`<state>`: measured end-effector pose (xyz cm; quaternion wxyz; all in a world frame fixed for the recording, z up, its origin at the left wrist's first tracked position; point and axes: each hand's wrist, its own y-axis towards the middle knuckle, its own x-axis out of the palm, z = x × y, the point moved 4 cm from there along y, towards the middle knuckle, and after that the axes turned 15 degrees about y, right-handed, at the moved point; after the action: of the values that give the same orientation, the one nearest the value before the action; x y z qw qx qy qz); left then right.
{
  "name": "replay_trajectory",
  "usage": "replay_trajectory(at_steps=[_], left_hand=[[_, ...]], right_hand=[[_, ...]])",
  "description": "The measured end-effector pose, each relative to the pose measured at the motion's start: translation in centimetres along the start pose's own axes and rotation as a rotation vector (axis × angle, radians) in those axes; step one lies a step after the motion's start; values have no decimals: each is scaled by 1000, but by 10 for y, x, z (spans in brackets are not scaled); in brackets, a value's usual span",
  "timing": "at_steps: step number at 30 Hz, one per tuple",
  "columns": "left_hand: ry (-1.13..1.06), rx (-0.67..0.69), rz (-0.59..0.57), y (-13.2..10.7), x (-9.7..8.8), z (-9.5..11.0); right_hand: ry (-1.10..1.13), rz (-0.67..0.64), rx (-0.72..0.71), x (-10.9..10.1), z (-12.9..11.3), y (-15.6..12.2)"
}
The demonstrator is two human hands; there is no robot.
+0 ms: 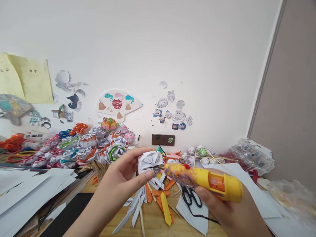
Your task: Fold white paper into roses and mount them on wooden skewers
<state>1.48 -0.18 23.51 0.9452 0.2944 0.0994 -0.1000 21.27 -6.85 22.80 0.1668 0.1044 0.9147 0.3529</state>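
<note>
Wooden desk point(168, 233): paper flower point(148, 159) in left hand point(119, 182), glue gun point(210, 180) in right hand point(231, 214)

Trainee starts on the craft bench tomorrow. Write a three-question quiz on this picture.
1. Multiple choice: what does the right hand hold? A a brush; B a glue gun; C a stapler.
2. True or false: the left hand holds a white paper flower.
3. Short answer: what colour are the handles of the scissors lying below the gun?

Key: 1 B; 2 true; 3 black.
</note>
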Motion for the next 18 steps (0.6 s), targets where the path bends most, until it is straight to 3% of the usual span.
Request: replay_trajectory(at_steps=[14, 18], left_hand=[[40, 93, -65, 4, 0, -2], [45, 71, -50, 3, 1, -2]], right_hand=[[-26, -48, 22, -1, -2, -2], [-45, -63, -35, -1, -4, -2]])
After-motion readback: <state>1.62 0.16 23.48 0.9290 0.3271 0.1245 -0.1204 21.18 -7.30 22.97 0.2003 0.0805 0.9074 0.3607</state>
